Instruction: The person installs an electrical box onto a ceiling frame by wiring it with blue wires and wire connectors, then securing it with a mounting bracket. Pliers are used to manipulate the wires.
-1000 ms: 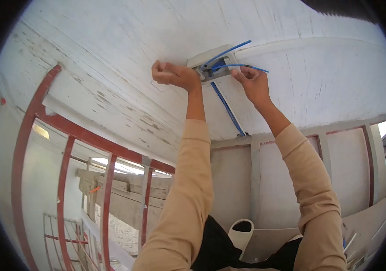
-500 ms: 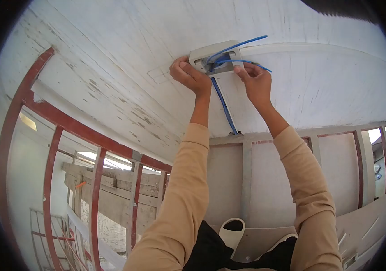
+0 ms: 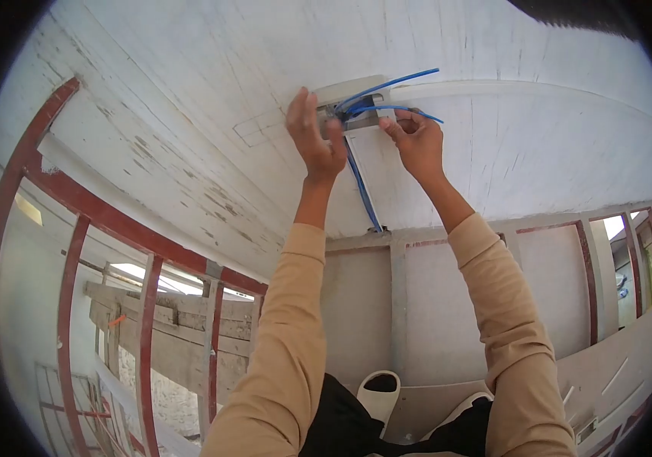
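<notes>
A pale rectangular box (image 3: pixel 352 88) lies against the white board wall, with two blue wires (image 3: pixel 398 80) sticking out of its opening to the right. My left hand (image 3: pixel 315 137) is at the box's left end, its fingers raised and apart. At the right end, my right hand (image 3: pixel 417 140) pinches the box's edge between thumb and fingers, close to the lower wire. More blue cable (image 3: pixel 361 183) runs down from the box in a narrow white channel.
A red-brown railing (image 3: pixel 112 217) with upright bars stands at the left. Framed panels (image 3: pixel 448 305) run along the lower wall. Below are my feet in light sandals (image 3: pixel 379 387). Weathered planks (image 3: pixel 150 335) show beyond the railing.
My left hand has loosened from the box's left end, and its fingers have spread. The right hand stays on the right end. The whole view has shifted slightly.
</notes>
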Demonstrator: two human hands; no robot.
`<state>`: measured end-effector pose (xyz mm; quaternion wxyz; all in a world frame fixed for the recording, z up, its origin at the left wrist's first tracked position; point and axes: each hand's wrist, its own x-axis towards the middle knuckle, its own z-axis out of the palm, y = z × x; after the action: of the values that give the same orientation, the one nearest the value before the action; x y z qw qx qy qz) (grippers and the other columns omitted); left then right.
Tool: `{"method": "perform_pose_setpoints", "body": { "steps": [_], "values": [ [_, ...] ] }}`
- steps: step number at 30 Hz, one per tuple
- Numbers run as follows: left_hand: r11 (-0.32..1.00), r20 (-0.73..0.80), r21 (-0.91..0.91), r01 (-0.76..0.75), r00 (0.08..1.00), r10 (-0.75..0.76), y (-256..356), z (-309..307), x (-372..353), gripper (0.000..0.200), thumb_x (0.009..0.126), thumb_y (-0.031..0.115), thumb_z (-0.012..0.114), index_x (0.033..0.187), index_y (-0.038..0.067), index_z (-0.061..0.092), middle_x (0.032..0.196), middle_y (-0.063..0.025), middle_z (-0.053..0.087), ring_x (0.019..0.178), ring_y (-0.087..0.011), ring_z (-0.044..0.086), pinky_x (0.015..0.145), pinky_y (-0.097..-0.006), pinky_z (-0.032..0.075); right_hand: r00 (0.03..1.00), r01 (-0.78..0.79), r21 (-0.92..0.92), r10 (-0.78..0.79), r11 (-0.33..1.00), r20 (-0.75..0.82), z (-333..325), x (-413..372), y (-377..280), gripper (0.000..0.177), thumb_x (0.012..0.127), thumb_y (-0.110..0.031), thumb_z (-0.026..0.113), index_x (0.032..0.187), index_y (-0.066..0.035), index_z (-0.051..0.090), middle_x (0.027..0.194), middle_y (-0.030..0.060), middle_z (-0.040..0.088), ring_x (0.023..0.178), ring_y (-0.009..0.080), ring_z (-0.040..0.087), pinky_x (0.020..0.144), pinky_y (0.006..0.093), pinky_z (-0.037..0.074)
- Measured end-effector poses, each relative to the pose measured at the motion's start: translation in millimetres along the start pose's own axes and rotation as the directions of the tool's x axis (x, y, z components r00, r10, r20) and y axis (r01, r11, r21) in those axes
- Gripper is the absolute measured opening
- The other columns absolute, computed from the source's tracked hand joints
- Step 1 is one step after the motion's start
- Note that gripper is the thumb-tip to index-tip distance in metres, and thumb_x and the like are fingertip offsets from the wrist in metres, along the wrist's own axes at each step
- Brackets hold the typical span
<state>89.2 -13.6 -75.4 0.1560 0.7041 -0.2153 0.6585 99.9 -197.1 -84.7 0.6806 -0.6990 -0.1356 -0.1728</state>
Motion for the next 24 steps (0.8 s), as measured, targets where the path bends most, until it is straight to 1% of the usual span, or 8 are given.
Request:
{"method": "perform_pose_setpoints", "body": {
  "steps": [3,6,9,12,13,15,18,24],
  "values": [
    [0.991,0.184,0.103,-0.086,0.981,0.066,-6,-5,-7,0.078,0.1,0.049,0.051,0.153,-0.001,0.024,0.152,-0.0281,0.028,0.141,-0.0438,0.031,0.108,-0.0563,0.027,1.0,0.011,-0.012,-0.011,1.0,-0.001,0,1,2,0.052,0.081,-0.034,0.083,0.108,0.009,0.07,0.08,0.0161,0.073,0.072,0.0213,0.07,0.069,0.0323,0.054],
    [0.974,0.258,0.192,-0.121,0.964,0.068,-8,-8,-9,0.09,0.096,0.06,0.05,0.155,0.0,0.019,0.155,-0.028,0.022,0.144,-0.0448,0.026,0.109,-0.0585,0.026,0.996,0.089,-0.233,-0.089,0.968,0.014,0,0,-6,0.05,0.081,-0.036,0.082,0.107,0.005,0.071,0.078,0.0188,0.072,0.074,0.0273,0.072,0.069,0.0358,0.055],
    [0.951,0.311,0.264,-0.16,0.948,0.073,-11,-11,-7,0.097,0.093,0.064,0.051,0.157,0.001,0.013,0.157,-0.0276,0.017,0.145,-0.0447,0.022,0.11,-0.0591,0.022,0.913,0.283,-0.697,0.039,0.659,0.407,-31,-2,-45,0.044,0.081,-0.036,0.081,0.106,-0.001,0.073,0.077,0.018,0.071,0.072,0.0325,0.071,0.065,0.0399,0.055],
    [0.944,0.337,0.298,-0.141,0.941,0.034,-7,-13,-8,0.099,0.093,0.064,0.052,0.157,0.002,0.01,0.157,-0.027,0.015,0.146,-0.0443,0.021,0.111,-0.0597,0.019,0.902,0.43,-0.631,-0.338,0.646,0.269,-47,-12,-60,0.05,0.076,-0.031,0.084,0.118,-0.008,0.071,0.092,0.0143,0.073,0.088,0.0302,0.071,0.079,0.0419,0.054],
    [0.944,0.337,0.304,-0.13,0.941,0.021,-4,-12,-6,0.099,0.093,0.064,0.051,0.157,0.002,0.01,0.157,-0.0267,0.016,0.146,-0.0442,0.021,0.111,-0.0601,0.019,0.809,0.56,-0.636,-0.516,0.531,0.282,-47,-7,-56,0.054,0.074,-0.028,0.084,0.122,-0.009,0.068,0.1,0.0128,0.072,0.095,0.029,0.069,0.085,0.0419,0.051],
    [0.942,0.329,0.31,-0.131,0.944,0.024,-5,-12,-7,0.099,0.093,0.064,0.052,0.157,0.001,0.011,0.156,-0.0266,0.016,0.145,-0.0439,0.022,0.111,-0.0608,0.018,0.521,0.734,-0.638,-0.797,0.235,0.305,-46,12,-44,0.064,0.071,-0.024,0.086,0.13,-0.012,0.064,0.116,0.0098,0.07,0.111,0.0267,0.064,0.097,0.0419,0.046],
    [0.95,0.282,0.282,-0.133,0.958,0.051,-8,-8,-6,0.092,0.093,0.066,0.049,0.153,0.002,0.022,0.155,-0.0253,0.021,0.144,-0.0444,0.024,0.11,-0.0626,0.02,0.585,0.75,-0.569,-0.741,0.337,0.331,-27,20,-20,0.079,0.068,-0.021,0.087,0.141,-0.016,0.055,0.134,0.005,0.063,0.124,0.0242,0.055,0.108,0.0455,0.035],
    [0.963,0.251,0.258,-0.073,0.968,0.007,-7,-4,-11,0.088,0.094,0.064,0.05,0.151,0.002,0.027,0.154,-0.0238,0.023,0.144,-0.0445,0.023,0.109,-0.0634,0.019,0.536,0.712,-0.66,-0.792,0.238,0.293,-25,22,-9,0.081,0.07,-0.025,0.084,0.144,-0.02,0.052,0.136,-0.0003,0.062,0.124,0.0247,0.056,0.107,0.0505,0.033]
  ]
}}
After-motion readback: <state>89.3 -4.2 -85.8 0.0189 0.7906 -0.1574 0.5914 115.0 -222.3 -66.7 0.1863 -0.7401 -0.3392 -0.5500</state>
